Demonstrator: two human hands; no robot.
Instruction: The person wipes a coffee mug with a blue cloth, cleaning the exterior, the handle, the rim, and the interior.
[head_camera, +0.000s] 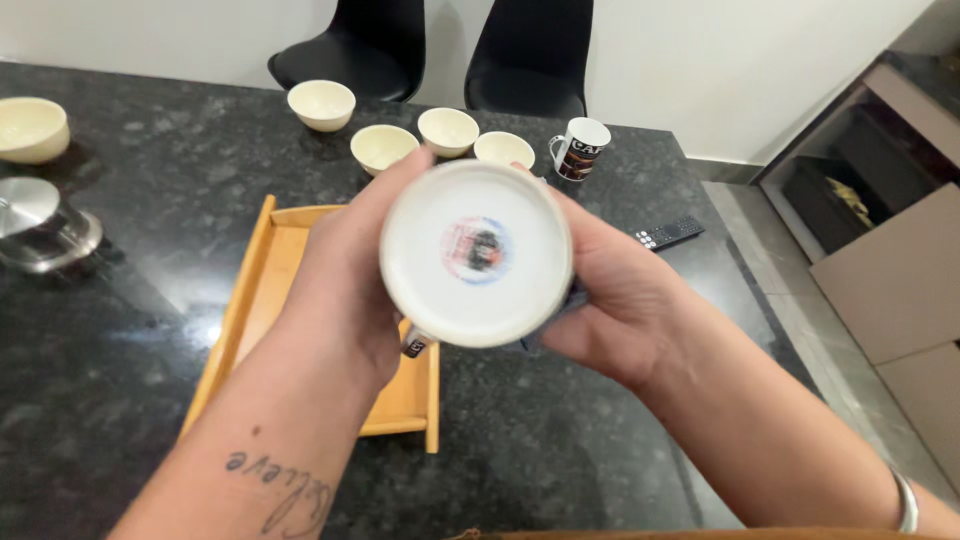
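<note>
A white mug (476, 254) is held up close to the camera with its round bottom facing me; a small coloured mark sits in the middle of the base. My left hand (345, 275) grips the mug's left side. My right hand (612, 285) holds its right side. Under the hands lies a wooden tray (262, 300) on the dark stone counter (120, 330).
Several cream bowls (322, 104) stand in a row at the back, one more (32, 129) at the far left. A printed mug (579, 148) and a remote control (670, 233) sit to the right, a steel lid (35, 222) at left. Two black chairs (530, 55) stand behind.
</note>
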